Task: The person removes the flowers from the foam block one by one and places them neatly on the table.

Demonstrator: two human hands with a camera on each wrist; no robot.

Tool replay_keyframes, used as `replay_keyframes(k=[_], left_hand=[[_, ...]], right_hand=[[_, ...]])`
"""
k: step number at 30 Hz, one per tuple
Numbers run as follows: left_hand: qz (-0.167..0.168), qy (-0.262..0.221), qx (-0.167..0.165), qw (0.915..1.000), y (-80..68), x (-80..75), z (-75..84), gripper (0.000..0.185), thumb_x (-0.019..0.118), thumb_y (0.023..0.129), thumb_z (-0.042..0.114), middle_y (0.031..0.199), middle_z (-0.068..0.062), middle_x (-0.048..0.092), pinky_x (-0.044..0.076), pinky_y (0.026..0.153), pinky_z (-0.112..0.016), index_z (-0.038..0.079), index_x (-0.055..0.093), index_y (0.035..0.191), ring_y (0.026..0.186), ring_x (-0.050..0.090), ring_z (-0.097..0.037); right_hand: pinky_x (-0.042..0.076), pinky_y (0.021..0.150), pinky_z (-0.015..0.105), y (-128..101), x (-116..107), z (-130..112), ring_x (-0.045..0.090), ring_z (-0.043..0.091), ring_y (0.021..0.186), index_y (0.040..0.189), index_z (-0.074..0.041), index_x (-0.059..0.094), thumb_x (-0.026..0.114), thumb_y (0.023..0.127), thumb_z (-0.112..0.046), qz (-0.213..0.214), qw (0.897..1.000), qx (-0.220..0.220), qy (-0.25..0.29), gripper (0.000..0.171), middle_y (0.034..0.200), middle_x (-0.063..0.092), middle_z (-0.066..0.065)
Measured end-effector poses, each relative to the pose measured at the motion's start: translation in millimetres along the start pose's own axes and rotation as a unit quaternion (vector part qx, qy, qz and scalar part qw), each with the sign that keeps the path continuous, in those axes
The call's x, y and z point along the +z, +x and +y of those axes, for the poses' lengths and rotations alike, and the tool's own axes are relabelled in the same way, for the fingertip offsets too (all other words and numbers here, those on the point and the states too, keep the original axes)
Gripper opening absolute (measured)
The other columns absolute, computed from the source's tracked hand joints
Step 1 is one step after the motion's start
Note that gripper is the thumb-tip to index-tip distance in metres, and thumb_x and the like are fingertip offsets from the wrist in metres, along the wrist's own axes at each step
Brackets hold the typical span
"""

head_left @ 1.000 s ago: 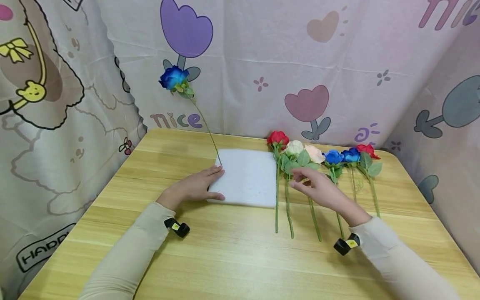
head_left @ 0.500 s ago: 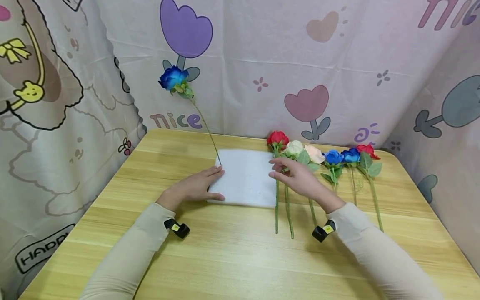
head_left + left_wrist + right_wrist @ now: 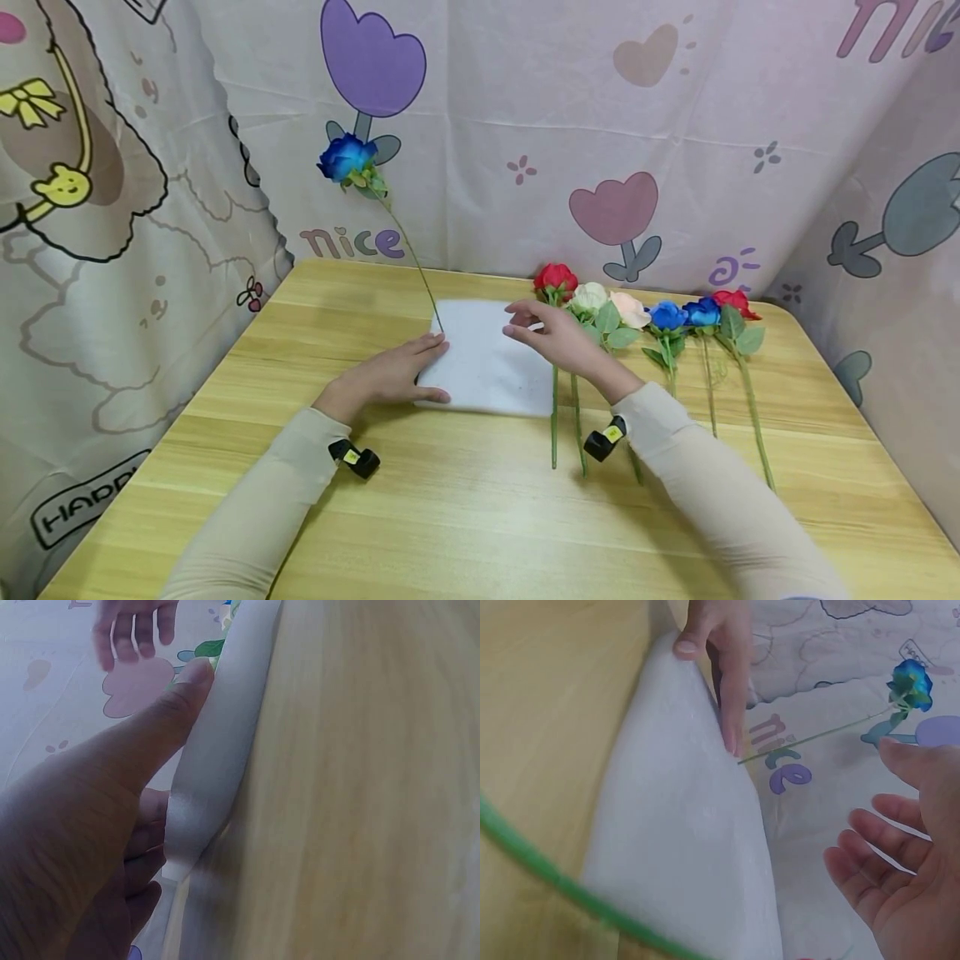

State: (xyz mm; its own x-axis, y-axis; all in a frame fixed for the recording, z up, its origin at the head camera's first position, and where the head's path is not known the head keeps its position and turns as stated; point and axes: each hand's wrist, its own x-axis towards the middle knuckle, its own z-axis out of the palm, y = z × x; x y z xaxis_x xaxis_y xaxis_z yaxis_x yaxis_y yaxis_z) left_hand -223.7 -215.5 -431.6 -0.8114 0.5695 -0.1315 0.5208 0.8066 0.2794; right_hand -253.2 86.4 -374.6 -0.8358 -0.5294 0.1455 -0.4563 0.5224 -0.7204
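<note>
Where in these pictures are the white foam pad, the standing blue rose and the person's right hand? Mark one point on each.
white foam pad (image 3: 487, 367): head view, bare middle of its top face.
standing blue rose (image 3: 345, 156): head view, on the bloom.
right hand (image 3: 558, 337): head view, back of the hand.

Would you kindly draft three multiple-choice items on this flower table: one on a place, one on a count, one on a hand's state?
1. Where does the stem of the upright blue rose end?
A. At the white foam pad
B. In a vase
C. In the right hand

2. How many flowers lie in the row to the right of the pad?
A. Four
B. Six
C. Nine

3. How is the right hand?
A. Gripping a red rose
B. Flat on the table
C. Open above the pad's right edge, holding nothing

Answers: 1 A, the stem meets the pad's far left corner by the left hand. 2 B, two red, two blue, one white, one peach. 3 C, its fingers are spread and empty in the right wrist view.
</note>
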Motion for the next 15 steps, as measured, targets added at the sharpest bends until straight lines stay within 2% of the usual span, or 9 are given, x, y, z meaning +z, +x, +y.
replay_keyframes(k=[9,15], left_hand=[[-0.003,0.003,-0.009,1.0,0.9,1.4,-1.0,0.109,0.042,0.078,0.084,0.163,-0.005,0.011,0.017,0.119,-0.041,0.012,0.019,0.157,0.149,0.01,-0.023],[-0.003,0.003,-0.011,0.9999,0.1,0.6,0.1,0.108,0.044,0.079,0.083,0.163,-0.005,0.011,0.018,0.119,-0.041,0.012,0.019,0.157,0.149,0.01,-0.022]], right_hand=[[0.053,0.088,0.038,24.2,15.6,-5.1,0.062,0.017,0.105,0.13,-0.014,0.06,0.062,0.096,-0.041,0.003,1.0,0.011,0.007,0.043,0.109,0.066,0.0],[0.053,0.088,0.037,38.3,25.4,-3.5,0.062,0.018,0.105,0.129,-0.011,0.06,0.063,0.096,-0.037,0.005,1.0,0.01,0.02,0.042,0.111,0.067,0.003]])
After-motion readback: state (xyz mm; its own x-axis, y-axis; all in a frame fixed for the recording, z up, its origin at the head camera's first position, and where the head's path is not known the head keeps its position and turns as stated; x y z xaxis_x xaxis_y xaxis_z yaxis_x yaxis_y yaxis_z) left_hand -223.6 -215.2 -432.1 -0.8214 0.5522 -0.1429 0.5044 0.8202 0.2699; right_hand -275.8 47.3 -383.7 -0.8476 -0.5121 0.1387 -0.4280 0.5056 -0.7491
